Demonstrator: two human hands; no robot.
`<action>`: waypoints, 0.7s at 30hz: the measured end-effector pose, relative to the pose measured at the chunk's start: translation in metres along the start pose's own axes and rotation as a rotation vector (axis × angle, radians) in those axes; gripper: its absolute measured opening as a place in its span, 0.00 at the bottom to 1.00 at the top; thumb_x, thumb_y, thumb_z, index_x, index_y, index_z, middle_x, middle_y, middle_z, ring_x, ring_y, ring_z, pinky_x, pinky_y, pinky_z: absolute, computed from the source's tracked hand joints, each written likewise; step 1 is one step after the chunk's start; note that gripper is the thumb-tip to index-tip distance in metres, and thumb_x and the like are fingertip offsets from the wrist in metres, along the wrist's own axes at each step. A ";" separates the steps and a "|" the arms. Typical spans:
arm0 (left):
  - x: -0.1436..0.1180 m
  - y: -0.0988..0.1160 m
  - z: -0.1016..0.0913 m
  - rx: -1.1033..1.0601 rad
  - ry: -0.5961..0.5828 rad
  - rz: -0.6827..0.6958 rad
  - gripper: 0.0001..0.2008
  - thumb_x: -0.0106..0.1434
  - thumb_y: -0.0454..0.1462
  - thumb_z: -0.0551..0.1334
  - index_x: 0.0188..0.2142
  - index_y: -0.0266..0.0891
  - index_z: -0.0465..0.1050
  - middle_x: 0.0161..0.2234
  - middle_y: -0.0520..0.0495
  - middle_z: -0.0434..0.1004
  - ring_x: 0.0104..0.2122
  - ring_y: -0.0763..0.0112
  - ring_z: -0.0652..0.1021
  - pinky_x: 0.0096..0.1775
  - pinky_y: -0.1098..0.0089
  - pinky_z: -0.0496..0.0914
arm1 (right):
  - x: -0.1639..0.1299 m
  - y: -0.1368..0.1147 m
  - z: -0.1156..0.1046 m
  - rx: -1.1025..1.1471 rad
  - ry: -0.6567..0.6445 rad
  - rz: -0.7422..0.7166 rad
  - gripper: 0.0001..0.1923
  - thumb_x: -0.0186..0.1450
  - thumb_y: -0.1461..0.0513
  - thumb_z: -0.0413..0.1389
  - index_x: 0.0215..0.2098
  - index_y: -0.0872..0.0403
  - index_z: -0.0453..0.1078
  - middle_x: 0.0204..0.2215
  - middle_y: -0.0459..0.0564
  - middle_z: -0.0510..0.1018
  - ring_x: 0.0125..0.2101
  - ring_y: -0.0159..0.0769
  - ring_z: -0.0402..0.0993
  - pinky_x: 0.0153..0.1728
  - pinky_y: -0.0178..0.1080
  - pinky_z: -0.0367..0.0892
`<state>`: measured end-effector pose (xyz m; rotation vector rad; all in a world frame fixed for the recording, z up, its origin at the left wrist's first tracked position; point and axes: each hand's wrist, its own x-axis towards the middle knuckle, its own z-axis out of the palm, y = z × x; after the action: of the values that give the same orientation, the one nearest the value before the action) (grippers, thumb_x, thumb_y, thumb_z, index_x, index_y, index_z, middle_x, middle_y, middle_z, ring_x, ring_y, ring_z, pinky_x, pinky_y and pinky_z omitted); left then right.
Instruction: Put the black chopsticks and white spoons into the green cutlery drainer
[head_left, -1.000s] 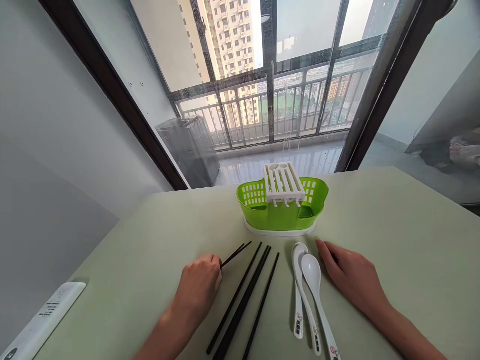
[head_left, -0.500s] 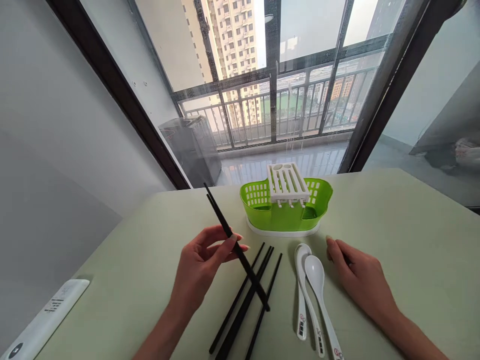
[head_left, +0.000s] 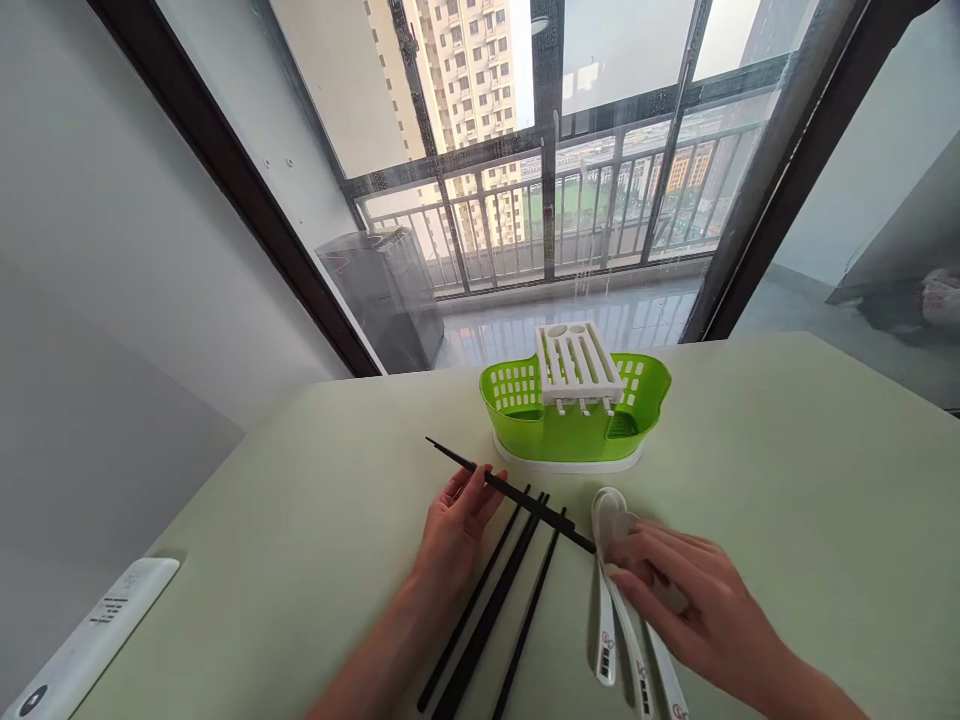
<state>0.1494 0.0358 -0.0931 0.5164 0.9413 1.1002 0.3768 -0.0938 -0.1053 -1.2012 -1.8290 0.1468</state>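
My left hand is closed on a pair of black chopsticks, pinched between thumb and fingers. They slant down to the right, their thick ends reaching close to my right hand. That hand hovers over the white spoons, fingers curled and thumb slightly apart, with nothing visibly gripped. It hides part of the spoon bowls. Several more black chopsticks lie on the table under and beside the held pair.
Behind the hands stands a green basket on a white base, with a white slotted rack across its top. A white elongated object lies at the left table edge. Glass panels rise beyond the table.
My left hand has moved right and tilted the held chopsticks flatter. From beside the spoons, my right hand has moved left over them, its fingers loosening from a closed curl.
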 end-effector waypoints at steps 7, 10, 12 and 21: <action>-0.003 -0.009 -0.004 0.050 -0.080 0.003 0.17 0.56 0.35 0.79 0.42 0.35 0.77 0.41 0.46 0.85 0.43 0.63 0.86 0.55 0.62 0.79 | 0.002 -0.003 0.001 -0.085 -0.001 -0.062 0.07 0.74 0.62 0.56 0.37 0.51 0.68 0.24 0.42 0.71 0.25 0.31 0.69 0.30 0.34 0.66; -0.004 -0.010 -0.005 0.062 -0.089 0.004 0.19 0.55 0.37 0.80 0.41 0.35 0.77 0.41 0.46 0.85 0.42 0.62 0.87 0.53 0.63 0.81 | 0.001 -0.002 0.002 -0.081 -0.008 -0.047 0.06 0.74 0.62 0.56 0.38 0.52 0.69 0.25 0.43 0.74 0.26 0.31 0.71 0.30 0.35 0.67; -0.005 -0.010 -0.005 0.072 -0.100 -0.007 0.19 0.55 0.37 0.80 0.41 0.35 0.77 0.40 0.46 0.85 0.42 0.63 0.87 0.52 0.64 0.81 | 0.001 0.000 0.002 -0.077 -0.003 -0.035 0.05 0.74 0.62 0.57 0.38 0.52 0.70 0.25 0.43 0.74 0.25 0.31 0.71 0.29 0.35 0.66; -0.012 -0.010 -0.001 0.101 -0.116 -0.064 0.22 0.52 0.40 0.81 0.41 0.35 0.77 0.39 0.46 0.86 0.42 0.63 0.87 0.51 0.65 0.81 | -0.002 0.005 0.000 -0.093 0.042 -0.008 0.02 0.74 0.62 0.57 0.41 0.50 0.70 0.30 0.46 0.80 0.28 0.34 0.77 0.32 0.36 0.70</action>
<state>0.1522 0.0204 -0.0969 0.6223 0.9084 0.9585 0.3809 -0.0926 -0.1090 -1.2524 -1.8200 0.0318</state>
